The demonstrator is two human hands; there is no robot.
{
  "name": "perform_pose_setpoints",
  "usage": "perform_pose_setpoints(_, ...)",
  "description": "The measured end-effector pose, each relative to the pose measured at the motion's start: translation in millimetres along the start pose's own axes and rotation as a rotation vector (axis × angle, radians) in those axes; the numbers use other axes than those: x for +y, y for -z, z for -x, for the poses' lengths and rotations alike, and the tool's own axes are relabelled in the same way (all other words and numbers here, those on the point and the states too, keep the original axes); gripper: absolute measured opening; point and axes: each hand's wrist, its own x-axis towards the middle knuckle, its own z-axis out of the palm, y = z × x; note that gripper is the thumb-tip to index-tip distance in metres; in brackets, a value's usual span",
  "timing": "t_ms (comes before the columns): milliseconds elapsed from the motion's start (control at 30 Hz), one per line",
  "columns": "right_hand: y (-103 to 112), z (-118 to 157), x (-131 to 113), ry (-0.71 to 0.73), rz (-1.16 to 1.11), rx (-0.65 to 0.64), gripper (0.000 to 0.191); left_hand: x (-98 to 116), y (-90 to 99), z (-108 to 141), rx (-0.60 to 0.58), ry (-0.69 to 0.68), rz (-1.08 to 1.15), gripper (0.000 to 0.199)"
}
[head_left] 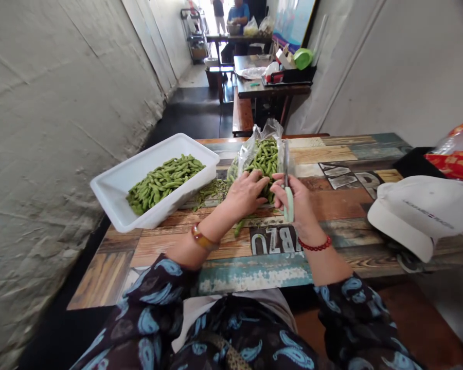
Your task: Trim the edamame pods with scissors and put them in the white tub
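Observation:
A clear plastic bag [250, 146] of green edamame pods [268, 154] lies open on the table, its mouth toward me. My left hand [247, 194] reaches to that opening, with fingers curled down onto the pods; what sits under the fingertips is partly hidden. Just right of the bag, my right hand [299, 200] is closed around scissors with pale green handles [289, 204], their blades pointing away from me. To the left stands a white plastic tub [121, 218] holding a heap of edamame pods [165, 180]. Small green trimmings [208, 194] lie between tub and bag.
A white cap [420, 210] and a red package [457, 154] sit at the right of the wood-patterned table [231, 277]. Walls run along both sides. Farther back are another table [250, 92] with a green bowl [303, 58], and a person in blue [241, 13].

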Motion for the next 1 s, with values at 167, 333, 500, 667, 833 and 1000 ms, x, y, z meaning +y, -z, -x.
perform_pose_setpoints(167, -8, -4, 18, -0.055, 0.013, -0.022, 0.042, -4, -18.6, -1, 0.012, 0.113, -0.126, 0.069)
perform_pose_setpoints(333, 1, -12, 21, -0.119, -0.097, 0.076, 0.045, -8, -13.6, -6, -0.059, 0.085, -0.119, 0.064)
perform_pose_setpoints(500, 8, -16, 19, -0.12, -0.122, 0.097, 0.041, 0, -10.0, -20, -0.113, 0.14, -0.158, 0.069)
perform_pose_setpoints(667, 11, -14, 22, -0.108, -0.14, 0.092, 0.037, 5, -13.1, -17, -0.096, 0.025, -0.214, 0.039)
perform_pose_setpoints(833, 11, -14, 25, -0.12, -0.146, 0.098, 0.039, -3, -13.6, 15, -0.039, -0.094, -0.248, 0.025)
perform_pose_setpoints(1000, 15, -15, 20, -0.108, -0.085, 0.055, 0.041, -1, -10.3, 63, -0.045, -0.162, -0.21, 0.03)
